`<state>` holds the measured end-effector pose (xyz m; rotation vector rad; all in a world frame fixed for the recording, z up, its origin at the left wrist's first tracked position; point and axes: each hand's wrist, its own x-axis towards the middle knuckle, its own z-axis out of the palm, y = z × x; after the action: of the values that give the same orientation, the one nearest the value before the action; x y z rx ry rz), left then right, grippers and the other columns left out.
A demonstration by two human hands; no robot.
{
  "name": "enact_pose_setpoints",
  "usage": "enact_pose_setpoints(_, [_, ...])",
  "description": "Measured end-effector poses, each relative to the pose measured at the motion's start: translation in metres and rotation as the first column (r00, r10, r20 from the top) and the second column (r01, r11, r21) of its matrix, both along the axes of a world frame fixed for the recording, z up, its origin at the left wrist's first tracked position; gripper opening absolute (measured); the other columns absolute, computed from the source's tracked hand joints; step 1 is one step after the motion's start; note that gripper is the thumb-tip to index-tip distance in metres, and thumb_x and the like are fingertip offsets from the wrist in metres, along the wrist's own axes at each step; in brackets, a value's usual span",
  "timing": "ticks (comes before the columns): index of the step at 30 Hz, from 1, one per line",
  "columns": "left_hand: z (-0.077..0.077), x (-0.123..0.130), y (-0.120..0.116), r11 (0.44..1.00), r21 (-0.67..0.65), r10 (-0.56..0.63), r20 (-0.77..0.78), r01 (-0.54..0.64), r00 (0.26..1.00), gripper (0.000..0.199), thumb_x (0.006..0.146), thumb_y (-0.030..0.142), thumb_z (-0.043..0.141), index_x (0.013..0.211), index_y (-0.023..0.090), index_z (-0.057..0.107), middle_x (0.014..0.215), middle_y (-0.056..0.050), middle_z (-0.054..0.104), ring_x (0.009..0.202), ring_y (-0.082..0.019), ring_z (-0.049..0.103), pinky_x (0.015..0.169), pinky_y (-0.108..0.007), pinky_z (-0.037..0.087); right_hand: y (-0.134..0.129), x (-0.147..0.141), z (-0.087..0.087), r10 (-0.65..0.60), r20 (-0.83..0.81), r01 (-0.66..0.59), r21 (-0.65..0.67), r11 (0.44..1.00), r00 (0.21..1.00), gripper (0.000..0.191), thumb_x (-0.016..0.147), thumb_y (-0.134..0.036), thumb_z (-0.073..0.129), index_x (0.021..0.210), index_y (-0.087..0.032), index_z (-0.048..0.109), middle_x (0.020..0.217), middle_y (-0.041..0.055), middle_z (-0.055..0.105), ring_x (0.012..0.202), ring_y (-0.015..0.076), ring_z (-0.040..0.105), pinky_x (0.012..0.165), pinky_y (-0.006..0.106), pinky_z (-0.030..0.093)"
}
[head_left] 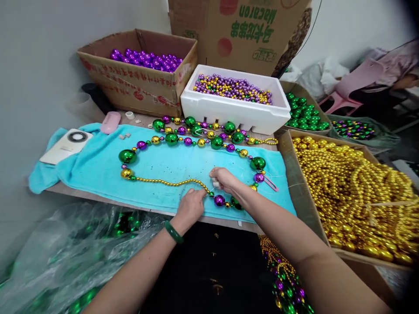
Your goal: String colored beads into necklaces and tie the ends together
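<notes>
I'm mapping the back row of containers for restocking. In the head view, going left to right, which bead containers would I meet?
cardboard box of purple beads → white foam box of mixed small beads → box of green beads → box of gold bead strands

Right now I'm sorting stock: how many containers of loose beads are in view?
4: purple box back left, white foam box centre, green box right of it, gold box far right. Others may be hidden.

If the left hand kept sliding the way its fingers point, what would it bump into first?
Probably the right hand. The left hand lies on the turquoise towel, fingers pointing up and right along the small gold bead strand, and the right hand sits just ahead, almost touching. Depth is hard to judge.
</notes>
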<state>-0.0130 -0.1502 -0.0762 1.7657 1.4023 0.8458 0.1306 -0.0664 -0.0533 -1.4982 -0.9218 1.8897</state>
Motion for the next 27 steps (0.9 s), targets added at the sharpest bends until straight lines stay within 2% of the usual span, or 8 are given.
enact_pose_setpoints(9, [-0.004,0.006,0.008,0.999,0.028,0.028,0.003,-0.028,1.000,0.019,0.077,0.015,0.053,0.079,0.023,0.070,0.078,-0.006,0.068,0.072,-0.021,0.053,0.071,-0.029,0.035,-0.001,0.003,0.016,0.018,0.030,-0.020,0.056,0.998,0.999,0.018,0.064,-0.020,0.052,0.070,-0.021,0.035,0.042,-0.0114,0.026,0.030,0.0037,0.019,0.034,0.018,0.009])
enact_pose_setpoints(15, [0.004,0.011,0.009,0.984,-0.149,0.088,-0.045,-0.093,0.995,0.019,0.080,0.025,0.052,0.079,0.019,0.070,0.067,-0.002,0.066,0.062,-0.016,0.053,0.064,-0.026,0.035,-0.007,-0.001,0.018,0.016,0.136,-0.038,0.167,0.985,0.991,0.012,0.070,-0.025,0.046,0.071,-0.022,0.034,0.045,-0.0106,0.026,0.034,0.0057,0.021,0.037,0.019,0.014])
enact_pose_setpoints(19, [0.008,0.008,0.013,0.952,-0.282,0.130,0.020,-0.120,0.991,0.017,0.074,0.025,0.053,0.065,0.017,0.066,0.054,0.001,0.054,0.060,-0.015,0.048,0.060,-0.025,0.031,-0.035,-0.014,0.022,0.003,0.255,-0.102,0.377,0.921,0.967,0.006,0.075,-0.023,0.046,0.072,-0.020,0.041,0.055,-0.0039,0.042,0.048,0.0099,0.038,0.047,0.022,0.029])
enact_pose_setpoints(20, [0.007,0.008,0.014,0.930,-0.344,0.162,0.075,-0.127,0.984,0.017,0.071,0.023,0.053,0.058,0.016,0.062,0.052,0.002,0.051,0.061,-0.014,0.047,0.059,-0.025,0.031,-0.046,-0.016,0.022,0.025,0.327,-0.186,0.474,0.861,0.945,0.004,0.076,-0.023,0.046,0.074,-0.020,0.044,0.060,-0.0019,0.046,0.053,0.0114,0.042,0.051,0.023,0.032])
enact_pose_setpoints(22, [0.007,0.005,0.017,0.880,-0.460,0.222,0.179,-0.118,0.958,0.019,0.067,0.019,0.052,0.049,0.015,0.054,0.051,0.002,0.048,0.059,-0.013,0.045,0.057,-0.025,0.031,-0.066,-0.020,0.017,0.039,0.558,-0.465,0.649,0.602,0.829,0.005,0.079,-0.021,0.042,0.078,-0.019,0.047,0.067,0.0019,0.052,0.060,0.0146,0.047,0.058,0.026,0.035])
enact_pose_setpoints(24, [0.007,0.003,0.019,0.844,-0.532,0.232,0.246,-0.069,0.941,0.015,0.064,0.018,0.052,0.050,0.014,0.053,0.052,0.002,0.050,0.057,-0.012,0.046,0.056,-0.024,0.033,-0.084,-0.022,0.007,-0.035,0.732,-0.699,0.662,0.272,0.680,0.010,0.080,-0.017,0.038,0.079,-0.018,0.047,0.068,0.0053,0.055,0.062,0.0170,0.049,0.059,0.028,0.037])
enact_pose_setpoints(26, [0.008,0.000,0.020,0.793,-0.608,0.236,0.344,0.025,0.909,0.010,0.062,0.021,0.057,0.056,0.013,0.056,0.056,0.000,0.054,0.057,-0.012,0.048,0.056,-0.024,0.036,-0.094,-0.021,-0.004,-0.087,0.782,-0.783,0.621,0.034,0.617,0.011,0.077,-0.013,0.038,0.076,-0.018,0.047,0.066,0.0072,0.056,0.063,0.0182,0.050,0.060,0.029,0.039])
enact_pose_setpoints(27, [0.008,-0.001,0.020,0.758,-0.647,0.251,0.400,0.078,0.882,0.011,0.060,0.023,0.060,0.059,0.012,0.057,0.058,0.000,0.055,0.057,-0.012,0.049,0.056,-0.024,0.037,-0.097,-0.020,-0.008,-0.084,0.783,-0.787,0.615,-0.049,0.617,0.010,0.075,-0.012,0.039,0.075,-0.018,0.048,0.065,0.0073,0.056,0.063,0.0184,0.050,0.061,0.030,0.039])
